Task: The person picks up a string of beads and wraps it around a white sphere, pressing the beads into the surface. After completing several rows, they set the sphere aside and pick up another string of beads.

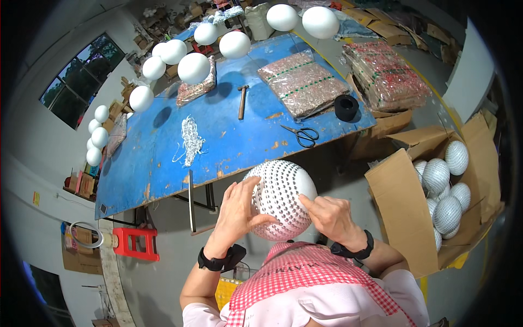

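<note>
A large white ball [278, 199] is in front of my body, wound with curved rows of silver beads. Bare white shows at its upper right side. My left hand [237, 211] grips the ball's left side, thumb low and fingers over the beaded rows. On the other side my right hand [331, 219] is closed, its fingers curled and a fingertip against the ball where the beads meet bare white. What those right fingers pinch is hidden. A tangle of silver bead string [190, 143] lies beyond the ball on the blue table [152, 177].
On the table are a hammer [242, 102], black scissors [302, 135], a black tape roll [346, 108] and a wrapped bundle [302, 82]. Several plain white balls [193, 68] ring its far edges. An open carton [395, 210] at right holds beaded balls [448, 213]. A red stool [136, 243] stands left.
</note>
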Demonstrator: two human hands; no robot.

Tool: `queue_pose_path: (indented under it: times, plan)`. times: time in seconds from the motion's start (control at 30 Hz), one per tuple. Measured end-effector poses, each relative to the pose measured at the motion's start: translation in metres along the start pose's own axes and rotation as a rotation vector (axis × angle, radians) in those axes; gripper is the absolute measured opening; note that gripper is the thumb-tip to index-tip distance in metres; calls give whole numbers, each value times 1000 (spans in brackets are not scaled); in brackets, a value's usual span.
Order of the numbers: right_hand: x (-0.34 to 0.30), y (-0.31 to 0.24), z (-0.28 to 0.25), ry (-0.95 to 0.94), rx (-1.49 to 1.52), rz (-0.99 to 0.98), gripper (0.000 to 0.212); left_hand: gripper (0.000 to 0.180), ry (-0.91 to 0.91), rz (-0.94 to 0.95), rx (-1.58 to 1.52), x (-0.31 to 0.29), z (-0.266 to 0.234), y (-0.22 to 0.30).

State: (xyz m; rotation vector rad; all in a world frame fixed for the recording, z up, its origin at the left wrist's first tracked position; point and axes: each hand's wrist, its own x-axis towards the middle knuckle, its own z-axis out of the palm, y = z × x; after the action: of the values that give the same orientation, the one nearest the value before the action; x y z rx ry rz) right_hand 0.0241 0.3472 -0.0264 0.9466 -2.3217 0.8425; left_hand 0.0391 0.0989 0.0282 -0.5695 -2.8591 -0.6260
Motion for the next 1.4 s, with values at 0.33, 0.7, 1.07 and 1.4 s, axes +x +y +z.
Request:
queue_pose_path:
  times: [0.33, 0.7, 1.07, 1.4]
  plan:
    - [6, -4, 0, 40, 83, 37, 29, 43, 132, 30, 39, 4, 2, -2]
    - [6, -4, -3, 1, 100, 45, 29, 40, 200, 43, 43, -5, 6, 4]
    - [7, 2, 4, 36, 26, 28, 36, 80, 81, 37, 34, 2, 7, -7]
    - [11, 10, 3, 27, -27, -13, 35, 56, 123, 51, 24, 13, 5, -20]
